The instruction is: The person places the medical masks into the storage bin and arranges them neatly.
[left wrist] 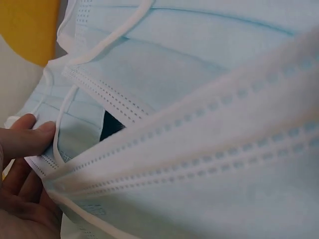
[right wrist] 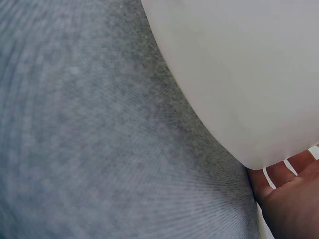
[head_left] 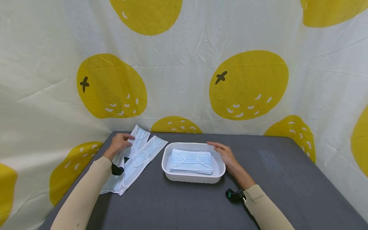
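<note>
Left grip (head_left: 118, 144) nearly closed, thumb and fingers pinching one mask (left wrist: 199, 154) at its end — probably to single it out from the loose masks (head_left: 153, 150) beside it on the worktop (head_left: 143, 207). Held mask runs from the fingertips back under the wrist. Right grip (head_left: 227, 157) loose, fingers fairly straight against the far right corner of the white tray (head_left: 192, 178) (likely just steadying it) — mask stack (head_left: 191, 161) lies flat inside, left of that grip.

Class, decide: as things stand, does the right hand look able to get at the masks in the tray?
Probably yes: the right hand is at the right end of the tray, nothing covers the masks, and the way in from above looks free.
</note>
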{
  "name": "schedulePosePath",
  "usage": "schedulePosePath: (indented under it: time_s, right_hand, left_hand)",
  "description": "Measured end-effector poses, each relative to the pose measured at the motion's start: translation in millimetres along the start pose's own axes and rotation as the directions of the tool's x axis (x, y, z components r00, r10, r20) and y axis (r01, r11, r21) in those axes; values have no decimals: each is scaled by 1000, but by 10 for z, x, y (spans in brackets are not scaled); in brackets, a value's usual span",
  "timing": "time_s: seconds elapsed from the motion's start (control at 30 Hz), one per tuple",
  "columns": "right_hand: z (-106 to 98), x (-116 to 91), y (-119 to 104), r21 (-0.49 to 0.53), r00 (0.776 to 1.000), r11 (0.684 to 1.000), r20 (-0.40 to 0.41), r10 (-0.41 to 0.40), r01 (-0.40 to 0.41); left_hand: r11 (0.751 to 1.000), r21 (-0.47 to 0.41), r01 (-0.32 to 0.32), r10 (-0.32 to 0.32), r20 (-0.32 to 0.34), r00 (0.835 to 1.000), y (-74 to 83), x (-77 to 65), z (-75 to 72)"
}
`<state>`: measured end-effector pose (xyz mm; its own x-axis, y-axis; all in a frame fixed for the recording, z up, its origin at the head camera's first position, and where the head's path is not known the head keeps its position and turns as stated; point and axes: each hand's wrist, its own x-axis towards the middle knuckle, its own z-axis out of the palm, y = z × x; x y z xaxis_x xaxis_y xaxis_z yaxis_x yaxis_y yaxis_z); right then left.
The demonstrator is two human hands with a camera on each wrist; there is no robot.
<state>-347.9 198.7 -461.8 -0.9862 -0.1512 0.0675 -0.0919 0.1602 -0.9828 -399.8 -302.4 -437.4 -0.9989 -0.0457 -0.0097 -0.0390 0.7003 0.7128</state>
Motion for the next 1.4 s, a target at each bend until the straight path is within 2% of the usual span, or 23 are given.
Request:
schedulePosePath:
  time_s: [0.13, 0.33, 0.47, 0.67, 0.87, 1.13, 1.4]
  right_hand:
    - [5, 0, -4, -16, 1000, 1000, -5, 7, -7]
    - [8, -20, -24, 6, 1000, 1000, -1, -3, 3]
    - [11, -28, -33, 11, 1000, 1000, 2, -10, 10]
    - [3, -17, -11, -7, 1000, 1000, -2, 0, 0]
    - [9, -7, -1, -25, 1000, 1000, -12, 10, -11]
    - [11, -42, -34, -16, 1000, 1000, -8, 7, -8]
    - [37, -72, -77, -25, 1000, 1000, -4, -4, 4]
  left_hand:
    - [999, -4, -48, 48, -64, 997, 1, -15, -14]
    - [991, -17, -135, 132, -139, 982, 33, -39, -50]
    - [990, -34, -140, 132, -175, 976, 89, -50, -68]
    - [989, -36, -141, 127, -259, 957, 164, -49, -96]
    - [985, -59, -160, 135, -296, 946, 262, -72, -132]
    - [980, -104, -172, 131, -321, 938, 372, -102, -147]
    - [965, -115, -236, 187, -329, 926, 420, -137, -113]
